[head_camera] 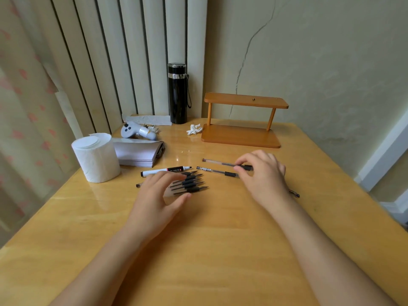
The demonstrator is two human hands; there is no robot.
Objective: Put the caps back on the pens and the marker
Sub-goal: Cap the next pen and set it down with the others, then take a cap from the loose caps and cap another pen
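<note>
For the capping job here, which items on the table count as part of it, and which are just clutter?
Part of the job:
- marker
- row of uncapped pens under the left hand
- two pens at the right hand

Just lying about:
- toilet roll
- paper stack
- controller
- black flask
- crumpled tissue
- wooden shelf

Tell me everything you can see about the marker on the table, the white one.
The marker has a white barrel with a black and red band toward its right end and dark print I cannot read. It looks like plastic. A small black piece shows at each end; I cannot tell if the right one is a cap or a bare tip. It lies flat on the wooden table, nearly level, left of the two clear pens. The left hand hovers just in front; contact is unclear.
</note>
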